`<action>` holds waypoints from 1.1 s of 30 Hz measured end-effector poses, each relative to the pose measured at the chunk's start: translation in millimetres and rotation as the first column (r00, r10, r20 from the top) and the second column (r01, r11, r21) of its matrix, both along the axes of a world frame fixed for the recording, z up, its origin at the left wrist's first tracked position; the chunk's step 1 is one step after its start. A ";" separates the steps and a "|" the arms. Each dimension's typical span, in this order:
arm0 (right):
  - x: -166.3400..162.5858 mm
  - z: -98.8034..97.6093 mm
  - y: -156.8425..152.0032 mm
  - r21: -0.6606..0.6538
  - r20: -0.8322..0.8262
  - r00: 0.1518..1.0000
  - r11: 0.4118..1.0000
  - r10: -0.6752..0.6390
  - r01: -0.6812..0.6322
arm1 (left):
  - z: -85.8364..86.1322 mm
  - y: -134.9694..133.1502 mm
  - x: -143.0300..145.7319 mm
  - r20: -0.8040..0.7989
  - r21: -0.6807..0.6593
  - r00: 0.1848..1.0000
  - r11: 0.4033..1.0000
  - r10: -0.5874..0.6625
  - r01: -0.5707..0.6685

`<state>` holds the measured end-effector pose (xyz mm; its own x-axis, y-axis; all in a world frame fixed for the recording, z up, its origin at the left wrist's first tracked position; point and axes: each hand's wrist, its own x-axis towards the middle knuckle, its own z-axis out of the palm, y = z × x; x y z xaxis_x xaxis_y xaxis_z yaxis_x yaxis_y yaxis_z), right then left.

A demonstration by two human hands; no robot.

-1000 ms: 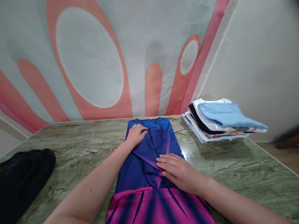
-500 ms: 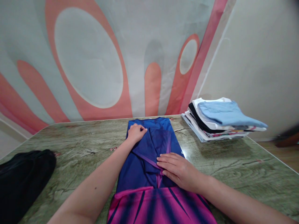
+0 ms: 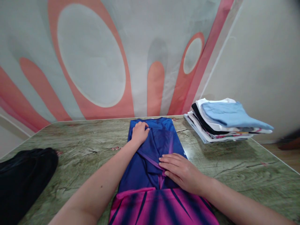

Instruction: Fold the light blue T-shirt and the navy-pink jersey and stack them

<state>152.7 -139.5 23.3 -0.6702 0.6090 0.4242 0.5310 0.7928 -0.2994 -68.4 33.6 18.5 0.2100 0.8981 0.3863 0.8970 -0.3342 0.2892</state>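
Observation:
A blue and pink sports shirt (image 3: 140, 175) lies lengthwise on the green marbled table (image 3: 234, 168), blue end far from me, both sleeves folded inward. My left hand (image 3: 140, 132) rests near the far end on the left side, fingers curled on the cloth. My right hand (image 3: 180, 170) lies flat, fingers stretched out and together, pressing down the purple-trimmed edge of the folded sleeve at the shirt's middle.
A stack of folded clothes (image 3: 225, 123) with a light blue piece on top sits at the table's far right corner. A black garment (image 3: 23, 178) is heaped at the left edge. A patterned red and grey cloth (image 3: 105, 56) hangs behind the table.
Both hands stay almost where they were on the shirt. The view has shifted slightly, and my left hand has crept a little along the fold.

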 end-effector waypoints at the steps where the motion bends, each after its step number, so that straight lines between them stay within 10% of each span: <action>1: 0.0 0.6 -0.4 0.002 -0.002 1.000 1.000 -0.005 0.005 | 2.3 -1.6 -1.3 -0.004 0.025 1.000 0.999 -0.022 0.022; 8: 1.0 1.6 -2.8 0.002 0.000 1.000 1.000 0.001 -0.001 | 5.1 -7.7 -2.9 -0.106 -0.092 0.938 0.943 -0.330 0.321; 22: 0.3 3.5 -1.8 0.026 -0.039 0.999 0.999 0.024 -0.023 | 7.5 -19.0 5.0 -0.131 -0.076 0.898 0.907 -0.420 0.413; 33: 1.0 4.8 -1.8 0.030 -0.080 0.996 0.999 0.032 -0.030 | 22.0 15.8 -38.1 0.074 -0.113 0.993 0.988 -0.095 0.103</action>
<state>153.7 -141.4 28.1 -0.6512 0.5753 0.4949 0.4813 0.8173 -0.3168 -106.5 49.4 40.5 0.2770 0.9138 0.2971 0.8379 -0.3810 0.3908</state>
